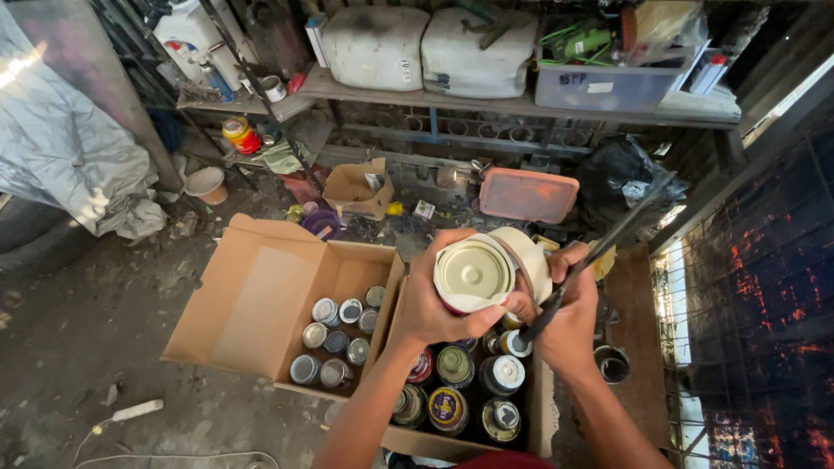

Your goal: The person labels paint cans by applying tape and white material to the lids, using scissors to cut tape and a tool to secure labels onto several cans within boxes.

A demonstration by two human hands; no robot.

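While the left hand [430, 304] wraps its grip around a paint can [473, 276], held up over the boxes with its cream lid facing the camera, the right hand [569, 304] closes its grip on a long dark tool [599, 252]. That tool runs up and to the right from the fist, and its lower end sits at the can's edge, between the two hands. A pale lid-like disc [532, 260] stands tilted just behind the can, touching it.

Below the hands, an open cardboard box [261, 295] on the floor holds small tins [339, 339] in its right part. A second box [460, 391] just beside it is packed with larger tins, their tops cream, green, purple and white. Near the right forearm stands a lone dark tin [613, 363]. Farther back lie a small empty carton [356, 191] and a rusty orange tray [528, 194]. White jugs [430, 48] sit on a shelf [521, 102] above.
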